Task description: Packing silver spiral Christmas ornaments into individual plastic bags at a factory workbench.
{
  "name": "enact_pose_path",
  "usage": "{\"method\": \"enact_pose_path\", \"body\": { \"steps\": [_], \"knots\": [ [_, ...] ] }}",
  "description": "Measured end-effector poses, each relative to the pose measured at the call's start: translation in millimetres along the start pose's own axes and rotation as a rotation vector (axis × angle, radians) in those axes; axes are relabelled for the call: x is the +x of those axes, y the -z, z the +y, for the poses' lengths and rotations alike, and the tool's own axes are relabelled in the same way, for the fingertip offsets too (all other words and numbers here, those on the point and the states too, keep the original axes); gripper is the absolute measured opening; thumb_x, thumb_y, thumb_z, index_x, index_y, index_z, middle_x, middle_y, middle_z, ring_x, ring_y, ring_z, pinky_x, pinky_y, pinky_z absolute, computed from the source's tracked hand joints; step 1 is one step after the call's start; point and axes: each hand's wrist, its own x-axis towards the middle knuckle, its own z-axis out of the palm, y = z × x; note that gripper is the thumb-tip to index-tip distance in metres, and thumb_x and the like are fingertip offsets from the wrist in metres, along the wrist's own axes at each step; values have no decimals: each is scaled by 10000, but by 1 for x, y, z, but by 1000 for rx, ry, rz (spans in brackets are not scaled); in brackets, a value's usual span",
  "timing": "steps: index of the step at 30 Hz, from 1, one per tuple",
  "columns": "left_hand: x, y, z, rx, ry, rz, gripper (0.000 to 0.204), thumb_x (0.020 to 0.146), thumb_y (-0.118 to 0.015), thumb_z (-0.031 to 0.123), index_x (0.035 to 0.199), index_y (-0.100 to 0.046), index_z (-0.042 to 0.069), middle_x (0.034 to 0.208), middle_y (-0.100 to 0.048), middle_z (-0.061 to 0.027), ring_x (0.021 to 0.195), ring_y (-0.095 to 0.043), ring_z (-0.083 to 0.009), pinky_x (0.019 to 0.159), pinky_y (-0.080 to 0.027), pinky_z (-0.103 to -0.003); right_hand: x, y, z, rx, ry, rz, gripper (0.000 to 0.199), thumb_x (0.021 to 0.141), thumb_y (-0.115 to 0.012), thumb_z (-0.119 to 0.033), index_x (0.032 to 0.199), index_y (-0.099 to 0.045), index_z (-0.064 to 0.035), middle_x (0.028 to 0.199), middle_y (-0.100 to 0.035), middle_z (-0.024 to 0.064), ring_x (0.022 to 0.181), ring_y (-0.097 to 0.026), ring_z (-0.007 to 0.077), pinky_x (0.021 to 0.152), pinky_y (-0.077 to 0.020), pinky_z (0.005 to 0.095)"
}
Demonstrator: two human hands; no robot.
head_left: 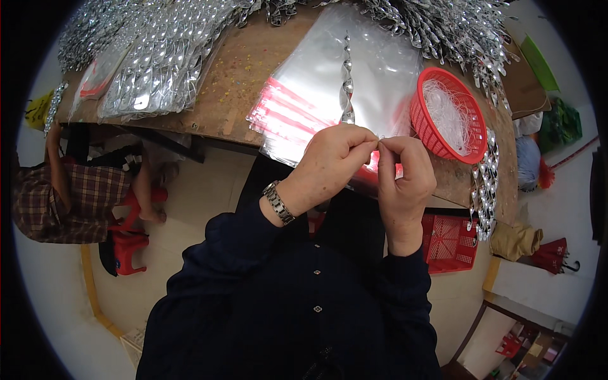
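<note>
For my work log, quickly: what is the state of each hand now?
Left hand: closed, pinching the silver spiral strip.
Right hand: closed, pinching at the same spot.

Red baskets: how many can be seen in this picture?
2. A round red basket stands on the table's right side, holding white threads. A square red basket sits lower, beneath the table edge. Others may be hidden.

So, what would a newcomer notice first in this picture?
In the centre, the left hand and right hand pinch the end of a silver spiral strip lying over clear bags. A red basket sits right; silver spiral heaps line the table's far edge.
</note>
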Motion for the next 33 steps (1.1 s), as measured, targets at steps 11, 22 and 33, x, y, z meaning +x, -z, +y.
{"method": "enact_pose_path", "body": {
  "steps": [11,22,33],
  "knots": [
    [0,2,3,-93,115,-42,223,886,-565,174,887,-641,-36,697,-587,-119,653,-573,-190,611,-435,-309,-1,-3,3,70,-64,6,64,803,-615,39,837,-576,1,785,-585,121,695,-587,263,619,-468,332],
    [1,4,-2,-203,200,-61,222,907,-570,176,903,-648,-32,690,-608,-50,655,-564,-101,614,-450,-256,-6,-1,10,679,-501,-87,72,931,-548,-42,956,-596,6,884,-585,-1,787,-515,66,726,-421,201],
    [1,10,5,-188,230,-177,145,914,-601,117,941,-658,-14,762,-576,35,692,-480,-33,615,-395,-196,-4,3,16,1037,-654,-90,102,964,-508,-81,1005,-572,-14,944,-600,38,747,-497,58,676,-406,197]
  ]
}}
